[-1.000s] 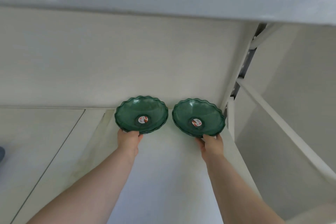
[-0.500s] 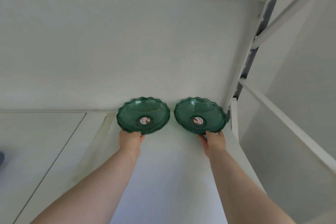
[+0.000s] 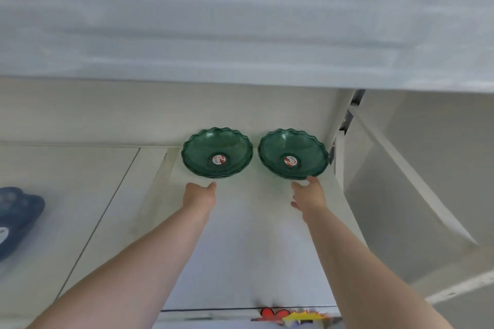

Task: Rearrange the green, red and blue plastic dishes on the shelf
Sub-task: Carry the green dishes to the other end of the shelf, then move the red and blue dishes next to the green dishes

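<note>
Two green scalloped plastic dishes stand side by side at the back of the white shelf (image 3: 248, 235), each with a red and white sticker in its middle. The left green dish (image 3: 217, 152) looks like a small stack. The right green dish (image 3: 292, 153) sits close to the shelf's right upright. My left hand (image 3: 200, 195) hovers just in front of the left dish, fingers loose, holding nothing. My right hand (image 3: 310, 196) is in front of the right dish with its fingers spread, its thumb tip at the rim.
A blue dish (image 3: 16, 219) shows at the far left edge on the neighbouring shelf. A shelf board (image 3: 240, 21) overhangs above. A white upright (image 3: 340, 125) bounds the right side. Red and yellow stickers (image 3: 291, 315) mark the shelf's front edge.
Both hands have let go of the green dishes' front rims and drawn back a little toward me. The dishes stay in place at the back of the shelf. The head camera tilted down.
</note>
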